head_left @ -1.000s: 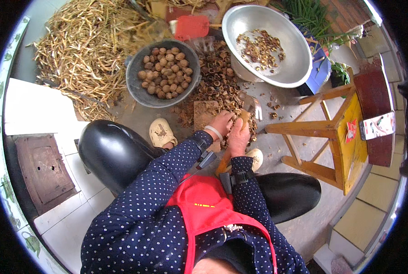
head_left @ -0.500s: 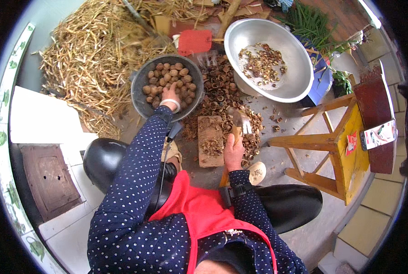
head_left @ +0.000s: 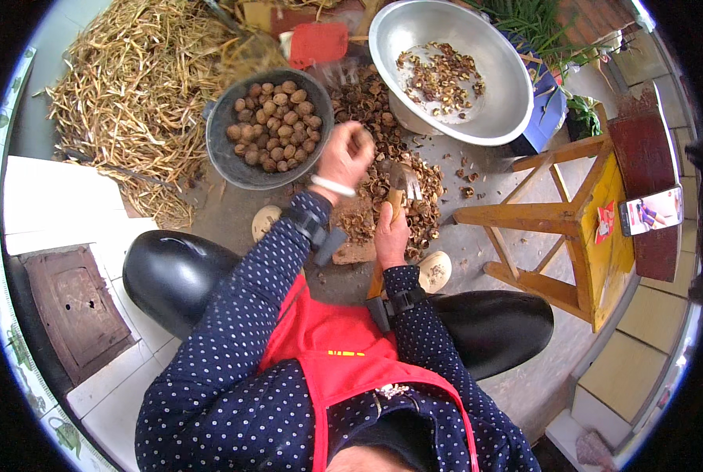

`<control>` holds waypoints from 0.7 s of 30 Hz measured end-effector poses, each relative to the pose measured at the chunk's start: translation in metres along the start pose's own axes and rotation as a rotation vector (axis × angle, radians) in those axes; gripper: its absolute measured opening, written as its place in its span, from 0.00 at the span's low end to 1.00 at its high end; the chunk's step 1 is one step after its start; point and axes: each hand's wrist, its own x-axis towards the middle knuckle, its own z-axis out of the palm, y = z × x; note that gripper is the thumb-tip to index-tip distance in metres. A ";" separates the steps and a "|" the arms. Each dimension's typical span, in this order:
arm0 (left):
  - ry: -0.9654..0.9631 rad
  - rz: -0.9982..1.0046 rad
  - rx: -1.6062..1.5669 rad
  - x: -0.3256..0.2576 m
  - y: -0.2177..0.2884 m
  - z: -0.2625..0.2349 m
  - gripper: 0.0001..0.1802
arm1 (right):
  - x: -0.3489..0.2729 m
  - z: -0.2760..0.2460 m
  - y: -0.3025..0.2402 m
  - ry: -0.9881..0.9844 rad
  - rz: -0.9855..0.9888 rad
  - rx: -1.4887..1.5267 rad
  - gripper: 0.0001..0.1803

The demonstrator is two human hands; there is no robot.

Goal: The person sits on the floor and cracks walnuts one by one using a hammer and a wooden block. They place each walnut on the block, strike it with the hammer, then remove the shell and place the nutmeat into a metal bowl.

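Note:
My left hand (head_left: 343, 164) is above the brick-like block (head_left: 354, 252), between the walnut bucket and the hammer. Its fingers are curled closed round what looks like a walnut, mostly hidden by them. My right hand (head_left: 391, 234) grips the wooden handle of a hammer (head_left: 399, 189), whose metal head is upward, over the shell pile. Whole walnuts (head_left: 276, 126) fill the dark round bucket (head_left: 217, 152) at left. Broken walnut shells (head_left: 425, 195) lie heaped round the block. Beyond them, a large metal basin (head_left: 509, 82) holds cracked walnut pieces (head_left: 442, 77).
Dry straw (head_left: 131, 102) is piled at the far left. At right stands a yellow wooden stool (head_left: 607, 259) with a phone (head_left: 651, 211) by it. A red paddle-shaped thing (head_left: 318, 45) lies behind the bucket. Green leaves (head_left: 524, 35) are at the far right.
My left hand has left the walnuts in the bucket and moved right, over the block, with its fingers closed. My right hand still holds the hammer. The view has shifted slightly.

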 end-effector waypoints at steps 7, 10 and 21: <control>-0.293 -0.215 0.426 -0.109 -0.044 -0.011 0.19 | -0.008 0.001 0.029 -0.055 0.023 -0.135 0.23; -0.336 -0.224 0.506 -0.123 -0.067 -0.017 0.22 | -0.016 0.005 0.036 -0.136 0.025 -0.170 0.23; -0.257 -0.549 0.345 -0.119 -0.070 -0.017 0.40 | -0.034 0.012 0.025 -0.297 -0.030 -0.347 0.23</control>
